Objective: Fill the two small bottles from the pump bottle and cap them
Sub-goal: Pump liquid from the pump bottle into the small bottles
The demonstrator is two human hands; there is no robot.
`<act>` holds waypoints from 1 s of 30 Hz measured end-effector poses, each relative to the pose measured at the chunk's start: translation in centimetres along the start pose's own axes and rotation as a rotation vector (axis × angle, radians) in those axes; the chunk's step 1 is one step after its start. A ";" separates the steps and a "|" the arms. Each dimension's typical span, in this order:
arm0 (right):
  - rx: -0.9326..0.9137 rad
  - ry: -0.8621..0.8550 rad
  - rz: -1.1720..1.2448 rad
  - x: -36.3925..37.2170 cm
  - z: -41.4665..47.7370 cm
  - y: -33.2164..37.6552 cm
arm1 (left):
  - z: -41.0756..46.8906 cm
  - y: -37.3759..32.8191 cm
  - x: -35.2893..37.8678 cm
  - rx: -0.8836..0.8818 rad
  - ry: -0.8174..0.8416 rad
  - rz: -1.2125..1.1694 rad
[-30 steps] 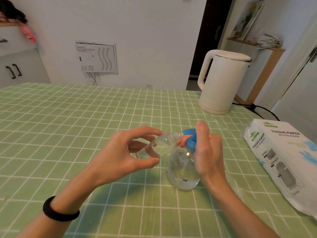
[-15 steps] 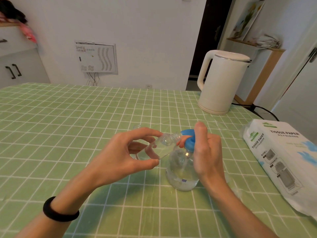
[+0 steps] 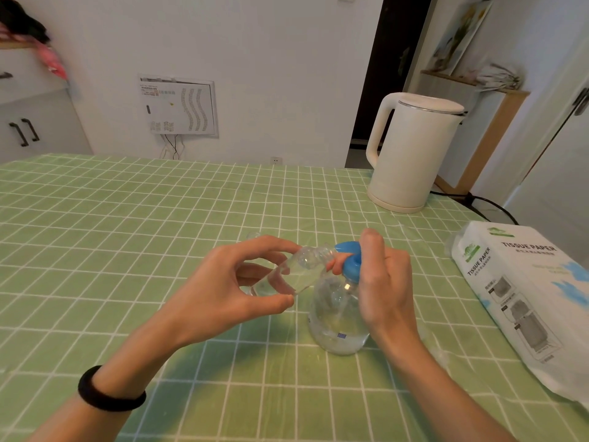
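I'm looking down on a table under a green cloth with a white grid (image 3: 127, 218), in a white-walled room. The landmark is the clear round pump bottle with a blue pump head (image 3: 334, 320), standing upright on the cloth near the middle.

Far behind it and to its left, a white panel with printed rows (image 3: 181, 106) hangs on the wall. Farther left is a white cabinet with dark handles (image 3: 32, 122). Behind it and to the right stands a cream-white electric kettle (image 3: 411, 154) on the cloth, with a dark doorway (image 3: 376, 74) beyond. To the right of the pump bottle lies a white pack marked TISSUE PAPER (image 3: 526, 282).

Now the count: one pump bottle, one kettle, one tissue pack, two hands. I see one small clear plastic bottle (image 3: 287, 275) for certain. A clear shape (image 3: 253, 234) peeks out behind the left fingers, and I cannot tell what it is.

The left hand (image 3: 216, 291), with a black band at the wrist (image 3: 108, 397), pinches the small bottle between thumb and forefinger. It is held off the cloth, just left of the pump bottle, tilted with its mouth at the blue spout. Clear liquid lies along its lower side.

The right hand (image 3: 385, 288) curls round the pump bottle's neck. Its forefinger rests on top of the blue head and its thumb is under the spout.
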State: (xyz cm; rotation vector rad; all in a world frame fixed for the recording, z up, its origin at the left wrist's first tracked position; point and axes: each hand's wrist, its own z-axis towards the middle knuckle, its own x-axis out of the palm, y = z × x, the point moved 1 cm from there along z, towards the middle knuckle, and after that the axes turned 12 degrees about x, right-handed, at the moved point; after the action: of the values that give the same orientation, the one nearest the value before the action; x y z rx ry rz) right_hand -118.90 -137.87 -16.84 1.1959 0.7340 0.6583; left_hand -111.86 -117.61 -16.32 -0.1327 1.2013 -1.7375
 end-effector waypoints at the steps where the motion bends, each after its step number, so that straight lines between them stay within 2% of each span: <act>1: -0.004 -0.005 0.004 0.0 0.0 -0.1 | 0.0 0.0 0.0 0.001 0.001 0.004; 30: 0.009 0.005 0.006 0.0 -0.1 0.2 | 0.2 -0.3 -0.1 0.013 0.002 -0.010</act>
State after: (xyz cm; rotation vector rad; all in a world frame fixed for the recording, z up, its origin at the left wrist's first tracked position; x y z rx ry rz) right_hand -118.99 -137.82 -16.70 1.2052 0.7383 0.6644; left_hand -111.92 -117.64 -15.92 -0.1299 1.1924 -1.7542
